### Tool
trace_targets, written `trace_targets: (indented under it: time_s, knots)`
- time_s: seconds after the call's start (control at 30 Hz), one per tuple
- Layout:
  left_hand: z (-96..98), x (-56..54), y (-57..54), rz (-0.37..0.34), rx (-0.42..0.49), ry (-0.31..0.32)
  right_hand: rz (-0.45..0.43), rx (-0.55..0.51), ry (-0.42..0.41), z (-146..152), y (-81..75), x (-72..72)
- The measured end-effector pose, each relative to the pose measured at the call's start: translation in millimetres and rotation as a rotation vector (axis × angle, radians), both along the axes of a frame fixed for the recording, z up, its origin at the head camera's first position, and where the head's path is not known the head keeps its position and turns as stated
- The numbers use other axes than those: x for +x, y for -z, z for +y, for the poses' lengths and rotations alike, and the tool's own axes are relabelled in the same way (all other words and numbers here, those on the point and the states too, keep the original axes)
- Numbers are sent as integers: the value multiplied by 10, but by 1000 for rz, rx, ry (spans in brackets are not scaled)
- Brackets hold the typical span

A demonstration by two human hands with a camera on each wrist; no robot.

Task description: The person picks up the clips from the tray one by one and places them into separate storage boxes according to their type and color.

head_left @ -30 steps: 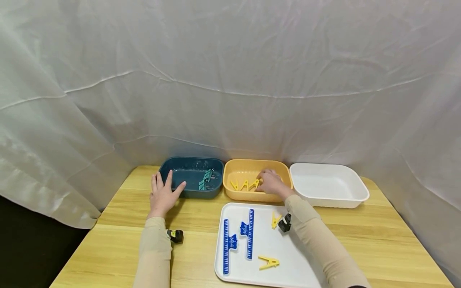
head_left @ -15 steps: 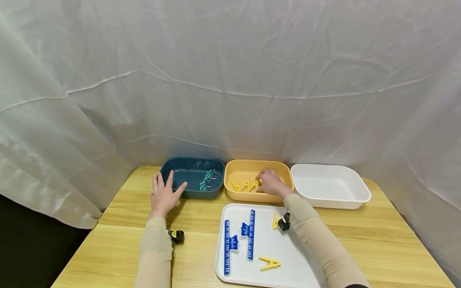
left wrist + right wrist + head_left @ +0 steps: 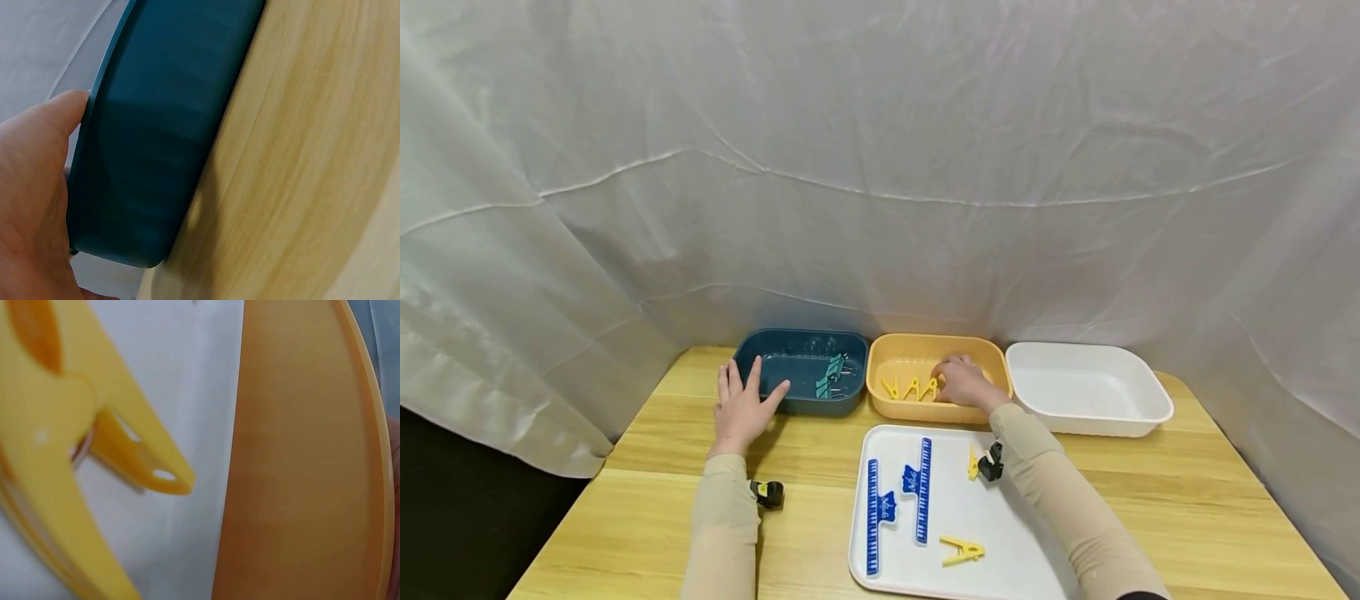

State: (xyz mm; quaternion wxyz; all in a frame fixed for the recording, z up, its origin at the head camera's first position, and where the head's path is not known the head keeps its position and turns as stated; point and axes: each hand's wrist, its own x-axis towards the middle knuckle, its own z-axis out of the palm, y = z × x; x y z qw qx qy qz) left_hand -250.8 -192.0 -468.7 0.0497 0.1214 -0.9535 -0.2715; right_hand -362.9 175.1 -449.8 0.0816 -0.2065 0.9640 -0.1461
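My left hand (image 3: 742,417) rests with fingers spread on the near left edge of the dark teal bin (image 3: 797,407). In the left wrist view, the thumb (image 3: 70,107) touches that bin's rim. Several teal binder clips (image 3: 829,377) lie inside its right part. My right hand (image 3: 964,383) reaches into the yellow-orange bin (image 3: 887,408), its fingers bent down at the rightmost of the yellow clips (image 3: 912,387) lying there in a row. It appears to pinch that clip's end; the fingertips are partly hidden. In the right wrist view, the bin wall (image 3: 294,456) hides the fingers.
A white tray (image 3: 1007,533) in front bears two blue ruler-like clips (image 3: 872,517) and two yellow clips (image 3: 962,551), one partly behind the black wrist camera (image 3: 992,462). A white bin (image 3: 1086,383) stands at right. Grey curtain (image 3: 880,167) hangs behind the wooden table (image 3: 1187,500).
Both hands stay almost in place. The rightmost yellow clip in the bin has shifted very slightly under the right fingers. The view has tilted a little.
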Motion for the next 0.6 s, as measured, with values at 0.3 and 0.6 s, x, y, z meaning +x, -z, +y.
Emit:
trace_targets:
  time_s: [0.3, 0.6]
  knots:
    - [-5, -1, 1, 1, 9, 1, -42, -20, 18, 6, 5, 1]
    - [-22, 3, -1, 4, 14, 3, -17, -28, 10, 24, -6, 1]
